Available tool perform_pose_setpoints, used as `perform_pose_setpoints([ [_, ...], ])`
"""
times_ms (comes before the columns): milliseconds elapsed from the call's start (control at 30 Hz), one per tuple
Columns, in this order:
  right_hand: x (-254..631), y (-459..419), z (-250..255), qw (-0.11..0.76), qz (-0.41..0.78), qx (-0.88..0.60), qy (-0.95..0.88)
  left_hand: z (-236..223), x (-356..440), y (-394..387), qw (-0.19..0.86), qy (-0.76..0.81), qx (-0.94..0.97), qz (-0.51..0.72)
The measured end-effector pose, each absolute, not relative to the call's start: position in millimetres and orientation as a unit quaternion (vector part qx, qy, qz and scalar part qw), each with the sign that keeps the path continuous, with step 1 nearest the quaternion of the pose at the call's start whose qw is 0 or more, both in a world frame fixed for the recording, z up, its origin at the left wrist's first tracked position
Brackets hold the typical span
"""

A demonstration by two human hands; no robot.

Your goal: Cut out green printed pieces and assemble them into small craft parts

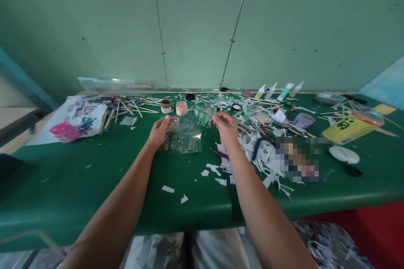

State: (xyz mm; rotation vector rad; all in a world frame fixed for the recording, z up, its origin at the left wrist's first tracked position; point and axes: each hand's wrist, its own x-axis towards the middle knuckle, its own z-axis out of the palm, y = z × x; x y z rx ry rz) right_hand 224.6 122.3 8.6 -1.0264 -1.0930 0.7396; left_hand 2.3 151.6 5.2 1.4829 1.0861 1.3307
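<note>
My left hand [160, 131] is closed on the upper left edge of a clear plastic bag [195, 126]. Rows of small dark, reddish and green bits show in its lower half. To the right, my right hand [226, 127] has its thumb and fingertips pinched together beside a crumpled greenish see-through film [206, 114]; what they hold is too small to make out. Just behind the bag stand an open jar of brown paint [166, 106], a jar of pale pink paint [181, 109] and a green jar [198, 108]. A dark red pen-like stick [219, 153] lies below my right hand.
White paper scraps [268, 164] and tools spread to the right, with several glue bottles [285, 91] behind. A yellow-labelled plastic jar [353, 127] lies far right beside a white oval object [344, 154]. Left are a pink container [65, 133], printed paper [91, 113] and thin wooden sticks [137, 109].
</note>
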Motion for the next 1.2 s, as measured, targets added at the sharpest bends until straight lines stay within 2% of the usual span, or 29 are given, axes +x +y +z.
perform_pose_setpoints([
  [200, 224.2, 115.0, 18.2, 0.7, 0.444, -0.363, -0.426, 9.5, 8.6, 145.8, 0.338, 0.416, 0.579, 0.614],
  [333, 225.4, 108.1, 25.5, 0.659, 0.495, -0.347, -0.448, 18.1, 8.1, 141.3, 0.336, 0.409, 0.579, 0.62],
  [433, 223.3, 107.0, 24.3, 0.589, 0.526, -0.367, -0.492, 27.4, 5.2, 135.4, 0.393, 0.4, 0.591, 0.58],
  [533, 221.0, 110.0, 17.1, 0.541, 0.504, -0.413, -0.533, 35.6, 0.3, 128.6, 0.506, 0.383, 0.604, 0.482],
  [633, 222.7, 116.1, 9.2, 0.536, 0.454, -0.454, -0.548, 38.6, -3.7, 124.6, 0.633, 0.366, 0.579, 0.361],
  [733, 228.5, 123.1, 5.7, 0.551, 0.4, -0.49, -0.545, 36.1, -4.1, 125.4, 0.674, 0.379, 0.554, 0.308],
  [833, 232.8, 127.2, 7.1, 0.649, 0.324, -0.501, -0.472, 31.5, -0.8, 128.7, 0.659, 0.394, 0.527, 0.365],
  [900, 230.7, 126.1, 9.0, 0.69, 0.32, -0.474, -0.444, 28.3, 2.4, 130.6, 0.658, 0.379, 0.501, 0.414],
  [1033, 212.9, 117.6, 10.0, 0.621, 0.401, -0.448, -0.503, 23.1, 8.0, 132.2, 0.682, 0.34, 0.46, 0.455],
  [1200, 195.9, 113.0, 7.3, 0.578, 0.412, -0.467, -0.528, 24.5, 10.6, 130.8, 0.703, 0.329, 0.403, 0.485],
])
